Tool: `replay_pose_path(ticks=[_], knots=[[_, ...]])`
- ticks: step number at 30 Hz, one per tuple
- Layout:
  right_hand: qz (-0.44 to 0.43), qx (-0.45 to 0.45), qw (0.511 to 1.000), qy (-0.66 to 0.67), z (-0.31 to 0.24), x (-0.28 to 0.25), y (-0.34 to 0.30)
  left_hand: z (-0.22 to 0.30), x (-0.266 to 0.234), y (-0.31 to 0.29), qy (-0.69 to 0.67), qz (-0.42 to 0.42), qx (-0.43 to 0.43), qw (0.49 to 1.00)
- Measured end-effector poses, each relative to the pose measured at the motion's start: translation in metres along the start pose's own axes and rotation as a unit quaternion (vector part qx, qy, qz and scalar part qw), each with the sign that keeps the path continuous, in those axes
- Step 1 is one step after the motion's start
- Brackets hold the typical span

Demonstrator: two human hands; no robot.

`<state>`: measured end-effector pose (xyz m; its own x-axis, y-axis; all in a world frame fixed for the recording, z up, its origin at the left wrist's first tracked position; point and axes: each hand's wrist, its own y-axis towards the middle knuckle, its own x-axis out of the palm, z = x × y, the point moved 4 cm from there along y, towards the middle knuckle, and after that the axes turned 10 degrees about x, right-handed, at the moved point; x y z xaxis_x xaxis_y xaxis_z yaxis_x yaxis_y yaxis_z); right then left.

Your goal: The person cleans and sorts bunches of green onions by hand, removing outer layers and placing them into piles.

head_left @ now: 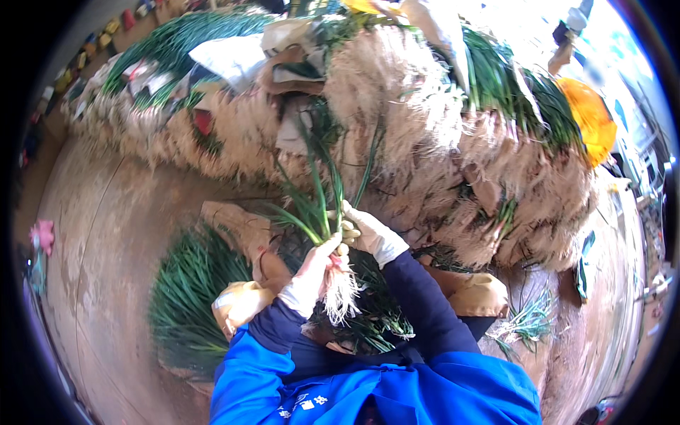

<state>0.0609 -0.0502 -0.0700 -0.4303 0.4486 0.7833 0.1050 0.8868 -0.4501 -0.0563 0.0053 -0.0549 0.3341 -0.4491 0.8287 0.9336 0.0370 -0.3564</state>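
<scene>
The gloved left hand (314, 270) is clamped around a green-onion bunch (324, 221) just above its roots (341, 289), on the near side of the big heap (418, 142). The gloved right hand (370, 232) touches the bunch; whether it grips anything I cannot quite tell. Before the heap's left part lies a leafy pile (195, 290); before its right part, loose stalks (530, 320).

Around me spreads a hard brown floor (106, 262), its surface marked with paler patches and thin dark lines on my left. Far off to the upper left, a row of small red, yellow and dark objects (110, 32) lines the room's edge, too small to name. Strong white light floods the upper right, washing out the background there, and a bright sheen lies over the floor on my right
</scene>
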Motion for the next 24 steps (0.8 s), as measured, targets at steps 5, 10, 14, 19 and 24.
replay_pose_path(ticks=[5, 10, 14, 19, 24], knots=[[0.025, -0.037, 0.998, 0.038, 0.02, 0.015, 0.008, 0.017, -0.004, -0.007, 0.058, 0.035, 0.15, 0.986], [0.099, -0.084, 0.964, -0.234, 0.026, 0.008, 0.025, 0.037, -0.01, -0.017, 0.073, 0.058, 0.262, 0.96], [0.045, 0.272, 0.438, -0.856, 0.035, -0.043, 0.019, 0.098, 0.005, -0.046, -0.002, 0.033, 0.341, 0.939], [0.379, -0.103, 0.797, -0.458, -0.104, -0.035, 0.023, 0.099, 0.01, -0.045, -0.165, -0.025, 0.233, 0.958], [0.415, -0.198, 0.854, -0.246, -0.153, -0.059, 0.093, 0.081, 0.0, -0.013, -0.237, -0.076, 0.118, 0.961]])
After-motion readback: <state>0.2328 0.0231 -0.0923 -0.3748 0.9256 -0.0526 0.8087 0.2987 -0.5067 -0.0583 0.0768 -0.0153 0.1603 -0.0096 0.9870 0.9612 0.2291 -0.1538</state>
